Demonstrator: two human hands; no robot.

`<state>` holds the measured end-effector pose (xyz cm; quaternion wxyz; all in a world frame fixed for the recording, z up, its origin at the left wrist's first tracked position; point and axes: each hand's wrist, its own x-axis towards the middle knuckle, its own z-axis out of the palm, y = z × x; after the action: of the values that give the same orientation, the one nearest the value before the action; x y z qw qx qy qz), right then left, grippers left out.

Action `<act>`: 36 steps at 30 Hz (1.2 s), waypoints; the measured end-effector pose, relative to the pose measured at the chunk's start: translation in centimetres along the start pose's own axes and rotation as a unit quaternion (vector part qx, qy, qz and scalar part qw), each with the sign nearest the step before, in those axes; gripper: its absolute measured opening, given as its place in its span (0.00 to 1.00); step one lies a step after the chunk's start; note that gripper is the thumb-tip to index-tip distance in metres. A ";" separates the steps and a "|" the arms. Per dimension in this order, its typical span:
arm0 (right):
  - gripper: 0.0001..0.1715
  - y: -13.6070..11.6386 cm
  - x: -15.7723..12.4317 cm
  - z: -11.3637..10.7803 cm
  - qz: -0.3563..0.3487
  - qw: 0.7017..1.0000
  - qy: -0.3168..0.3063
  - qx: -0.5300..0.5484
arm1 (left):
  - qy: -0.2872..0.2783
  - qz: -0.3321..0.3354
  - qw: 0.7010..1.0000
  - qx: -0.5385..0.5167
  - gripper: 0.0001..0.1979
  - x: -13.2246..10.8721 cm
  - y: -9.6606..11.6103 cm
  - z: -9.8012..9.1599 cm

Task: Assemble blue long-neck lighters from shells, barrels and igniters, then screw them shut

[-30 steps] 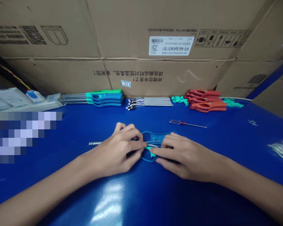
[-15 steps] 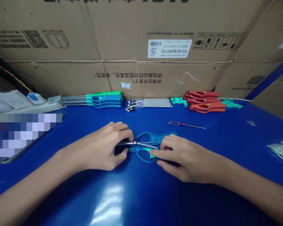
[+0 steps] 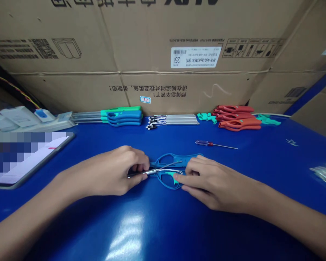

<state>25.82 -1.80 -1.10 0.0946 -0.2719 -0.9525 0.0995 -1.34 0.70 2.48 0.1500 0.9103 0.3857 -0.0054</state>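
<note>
Our left hand [image 3: 116, 174] is closed on the thin metal tube [image 3: 149, 171], pinched btw thumb & fingers. Our right hand [image 3: 206, 179] holds down the blue handle shell [image 3: 176, 158], which lies at the centre of the blue table [image 3: 152, 224], w/ one fingertip on its teal trigger [image 3: 171, 176].

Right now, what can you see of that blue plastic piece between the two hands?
The blue shell looks like moulded plastic, a handle half lying flat on the blue table. It has an oval finger loop, a teal trigger at its near edge and white wires across it. The left hand pinches a metal tube at its left end; the right hand rests on its right end.
</note>
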 end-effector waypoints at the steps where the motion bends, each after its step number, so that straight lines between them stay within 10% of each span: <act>1: 0.17 0.0 0.0 0.0 0.001 1.000 0.000 -0.001 | -0.009 0.006 1.000 -0.002 0.05 0.0 0.0 0.0; 36: 0.17 0.1 -0.2 0.2 -0.002 1.000 0.011 -0.004 | -0.001 0.025 0.998 -0.057 0.06 0.8 0.0 0.5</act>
<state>25.97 -1.88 -1.33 0.1044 -0.2714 -0.9523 0.0920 -0.69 1.11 1.87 0.2020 0.9097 0.3623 0.0194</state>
